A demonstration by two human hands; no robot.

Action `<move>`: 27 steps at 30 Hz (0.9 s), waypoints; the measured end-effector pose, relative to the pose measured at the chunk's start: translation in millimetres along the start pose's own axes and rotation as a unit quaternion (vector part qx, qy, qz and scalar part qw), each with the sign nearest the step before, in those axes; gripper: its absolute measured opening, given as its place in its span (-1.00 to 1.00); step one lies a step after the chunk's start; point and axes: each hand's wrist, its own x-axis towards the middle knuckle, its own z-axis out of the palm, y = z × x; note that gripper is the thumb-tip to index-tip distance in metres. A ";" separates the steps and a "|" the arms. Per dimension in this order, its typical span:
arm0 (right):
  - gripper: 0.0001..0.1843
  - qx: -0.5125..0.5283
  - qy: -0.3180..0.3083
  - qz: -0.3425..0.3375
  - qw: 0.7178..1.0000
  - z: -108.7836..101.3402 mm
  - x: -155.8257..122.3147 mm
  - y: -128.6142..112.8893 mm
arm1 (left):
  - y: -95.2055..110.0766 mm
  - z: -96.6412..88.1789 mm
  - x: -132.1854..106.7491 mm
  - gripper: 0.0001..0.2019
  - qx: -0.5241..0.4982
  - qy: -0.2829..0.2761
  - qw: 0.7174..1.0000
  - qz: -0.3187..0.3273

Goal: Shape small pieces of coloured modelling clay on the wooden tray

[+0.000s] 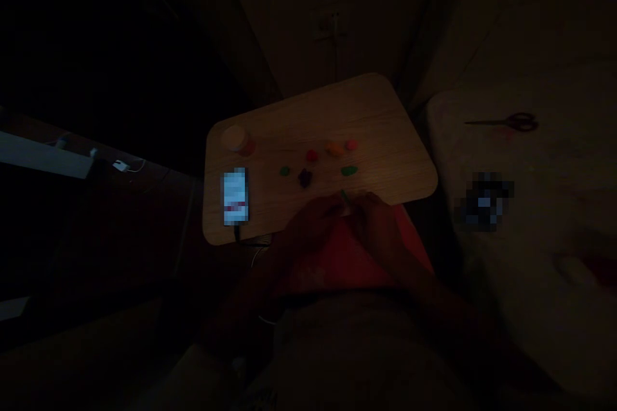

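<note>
Head view: green piece (344, 194) between curled fingertips of left hand (319, 210) and right hand (376, 217) (can't tell the grip).

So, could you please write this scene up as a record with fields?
light: very dim
hands: left hand and right hand close together at near edge of the table
between them: green sliver, grip unclear
ahead on table: red piece, orange piece, pink piece, purple piece, two green pieces
table's left end: lit screen, pale-topped container
right of table: scissors
</note>
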 end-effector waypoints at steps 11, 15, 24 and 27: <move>-0.60 -0.104 -0.001 0.017 0.994 -18.3 2.1 -4.8 | -16.3 4.2 -14.6 -0.51 0.081 -0.006 0.992 0.097; -0.64 -0.120 0.004 0.014 0.993 -18.6 1.0 -4.6 | -16.0 4.6 -13.7 -0.51 0.079 -0.007 0.992 0.093; -0.66 -0.040 0.043 0.025 0.998 -27.7 15.2 18.1 | -10.4 1.3 -14.4 -0.57 0.102 0.079 0.986 0.106; -0.68 0.005 0.062 0.027 0.998 -27.3 20.8 22.9 | -10.6 2.2 -9.2 -0.57 0.089 0.099 0.988 0.080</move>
